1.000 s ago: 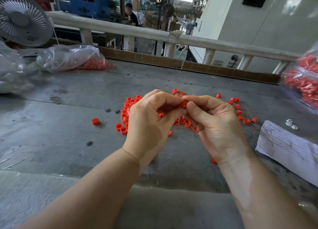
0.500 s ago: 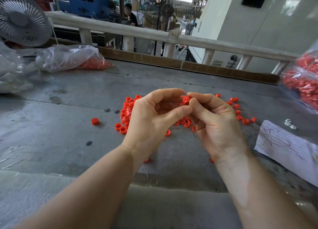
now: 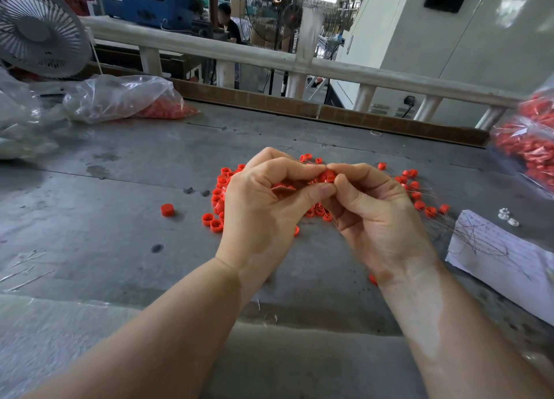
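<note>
Since half a second ago the two forefingers have closed tip to tip, so the cap (image 3: 329, 176) that showed plainly between them is now half hidden under them; the wrists have hardly shifted. I read the right hand (image 3: 378, 215) as the holder: its forefinger and thumb pinch the cap from the right. The left hand (image 3: 260, 209) comes in from the opposite side, forefinger above and thumb below, curled and pinching at the cap's left edge. Whether it also grips a wire there I cannot tell; only faint glints show. So the cap sits at the meeting point of both hands, raised above the pile (image 3: 218, 199) of caps on the worktop (image 3: 120, 218), slightly to the right-hand side of that meeting point. Which way its open end faces is hidden by the fingertips. My judgement is that the next move turns on this left-to-right line: the left hand works inward along it while the right hand keeps the cap steady. More wires lie across the paper (image 3: 509, 266) to the right, nearer the right hand.
</note>
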